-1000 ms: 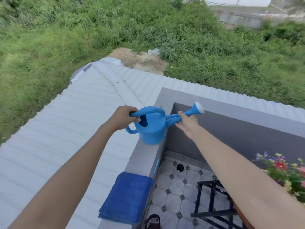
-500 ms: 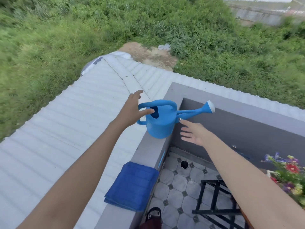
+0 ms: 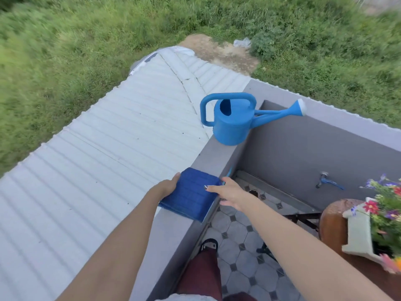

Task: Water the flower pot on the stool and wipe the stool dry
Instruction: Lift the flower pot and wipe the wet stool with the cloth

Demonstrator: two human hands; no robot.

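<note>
A folded blue cloth lies on top of the grey parapet wall. My left hand grips its left edge. My right hand holds its right edge, thumb on top. The blue watering can stands farther along the wall, free of both hands, its spout pointing right. At the right edge is the round brown stool, its top speckled with wet spots. On it stands a white flower pot full of colourful flowers.
A white corrugated roof drops away beyond the wall, with grass past it. A tap sticks out of the inner wall. My leg and sandalled foot stand on the tiled floor beside the stool's black frame.
Both hands let go of the watering can, which now stands alone on the wall. They drew back toward me and took hold of the blue cloth. My view tilted down.
</note>
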